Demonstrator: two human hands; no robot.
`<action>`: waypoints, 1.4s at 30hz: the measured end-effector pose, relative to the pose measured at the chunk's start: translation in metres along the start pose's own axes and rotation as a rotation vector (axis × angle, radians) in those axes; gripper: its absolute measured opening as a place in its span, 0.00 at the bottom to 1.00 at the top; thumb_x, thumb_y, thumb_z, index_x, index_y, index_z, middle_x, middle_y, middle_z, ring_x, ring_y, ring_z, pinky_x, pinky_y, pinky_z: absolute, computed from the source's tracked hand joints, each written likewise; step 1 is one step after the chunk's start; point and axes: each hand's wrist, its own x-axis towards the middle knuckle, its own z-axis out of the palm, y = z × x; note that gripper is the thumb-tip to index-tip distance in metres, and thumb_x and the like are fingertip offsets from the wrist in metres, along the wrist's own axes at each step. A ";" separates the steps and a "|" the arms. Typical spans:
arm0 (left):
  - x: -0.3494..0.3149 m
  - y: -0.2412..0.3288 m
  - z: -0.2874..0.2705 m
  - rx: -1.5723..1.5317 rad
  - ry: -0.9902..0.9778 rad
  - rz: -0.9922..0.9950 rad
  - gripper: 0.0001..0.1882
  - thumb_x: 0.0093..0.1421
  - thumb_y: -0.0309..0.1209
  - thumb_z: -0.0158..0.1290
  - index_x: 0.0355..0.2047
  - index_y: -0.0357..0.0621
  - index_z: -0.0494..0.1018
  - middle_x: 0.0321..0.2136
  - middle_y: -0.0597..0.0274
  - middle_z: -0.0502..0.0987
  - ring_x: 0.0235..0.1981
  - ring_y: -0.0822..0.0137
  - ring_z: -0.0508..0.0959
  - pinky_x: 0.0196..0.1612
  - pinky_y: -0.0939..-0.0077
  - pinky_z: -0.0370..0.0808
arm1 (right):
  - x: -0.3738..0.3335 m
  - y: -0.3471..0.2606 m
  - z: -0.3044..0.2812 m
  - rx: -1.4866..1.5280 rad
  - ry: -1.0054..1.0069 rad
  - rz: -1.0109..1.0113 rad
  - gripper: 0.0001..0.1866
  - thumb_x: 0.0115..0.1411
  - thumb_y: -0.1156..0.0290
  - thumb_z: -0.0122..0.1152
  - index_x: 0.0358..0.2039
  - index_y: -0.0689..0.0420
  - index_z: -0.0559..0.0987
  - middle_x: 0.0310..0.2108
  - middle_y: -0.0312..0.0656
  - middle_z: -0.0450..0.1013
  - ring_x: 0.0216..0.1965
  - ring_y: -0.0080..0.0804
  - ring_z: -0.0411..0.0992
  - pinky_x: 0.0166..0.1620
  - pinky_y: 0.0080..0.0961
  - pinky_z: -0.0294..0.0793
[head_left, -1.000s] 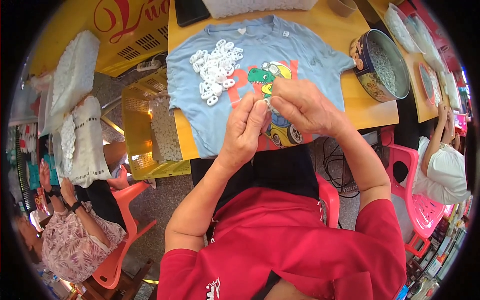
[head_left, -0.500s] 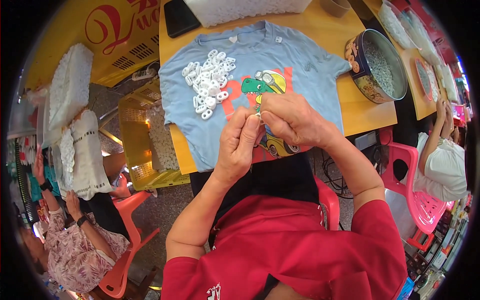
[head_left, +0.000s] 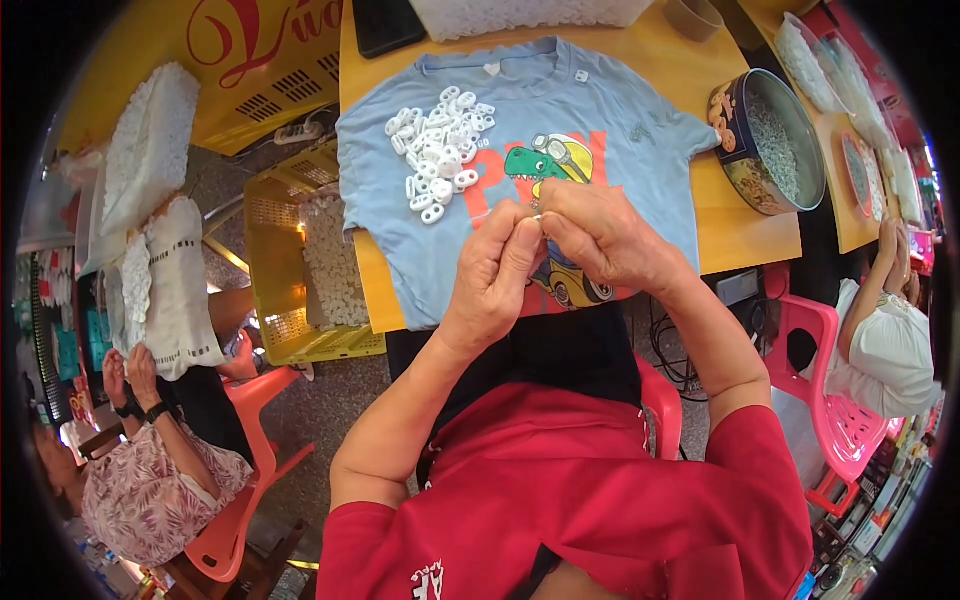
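My left hand (head_left: 495,272) and my right hand (head_left: 605,240) meet fingertip to fingertip over a light blue T-shirt (head_left: 390,275) spread on the table. Thumb and fingers of my left hand pinch a small white piece (head_left: 538,217), of which only a speck shows. The right hand is closed in a pinch against it; whatever lies in its fingers is hidden. A loose pile of white oval plastic pieces (head_left: 437,150), each with two holes, lies on the shirt beyond my left hand. One small white piece (head_left: 581,76) sits apart near the collar.
A round tin (head_left: 724,125) of small metal parts stands tilted at the right. White pieces fill a clear bin (head_left: 530,15) at the back and a yellow crate (head_left: 275,240) at left. A dark phone-like slab (head_left: 388,25) lies behind. Other people (head_left: 165,490) sit on both sides.
My hands stay pinched together at nearly the same spot. The view has shifted slightly, so table things appear farther right. At left, the other person's raised hand has come down beside their other hand.
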 end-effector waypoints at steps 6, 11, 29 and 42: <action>0.004 0.000 -0.001 -0.008 -0.019 -0.022 0.10 0.71 0.31 0.41 0.35 0.40 0.67 0.21 0.71 0.62 0.23 0.79 0.61 0.25 0.82 0.60 | 0.001 -0.002 -0.002 -0.084 -0.001 -0.003 0.09 0.66 0.72 0.44 0.31 0.63 0.68 0.26 0.45 0.64 0.26 0.45 0.65 0.30 0.33 0.66; 0.002 0.000 0.003 -0.136 -0.006 0.029 0.11 0.71 0.33 0.41 0.33 0.40 0.65 0.22 0.70 0.63 0.23 0.79 0.62 0.26 0.82 0.62 | 0.010 -0.001 -0.021 0.229 -0.110 0.222 0.11 0.67 0.70 0.48 0.30 0.63 0.71 0.24 0.38 0.66 0.24 0.28 0.64 0.29 0.25 0.66; -0.003 0.000 0.004 -0.031 -0.089 0.055 0.12 0.70 0.32 0.43 0.31 0.39 0.66 0.21 0.69 0.65 0.23 0.78 0.63 0.27 0.82 0.64 | 0.059 0.033 0.019 -0.403 -0.065 0.014 0.09 0.54 0.67 0.64 0.34 0.56 0.79 0.33 0.42 0.75 0.32 0.45 0.74 0.35 0.36 0.73; -0.003 0.000 0.003 -0.091 -0.042 0.037 0.09 0.71 0.32 0.41 0.35 0.41 0.66 0.26 0.68 0.67 0.25 0.79 0.66 0.30 0.83 0.65 | 0.020 0.007 -0.020 0.739 0.183 0.623 0.15 0.64 0.69 0.56 0.48 0.63 0.77 0.24 0.31 0.71 0.23 0.15 0.68 0.29 0.14 0.70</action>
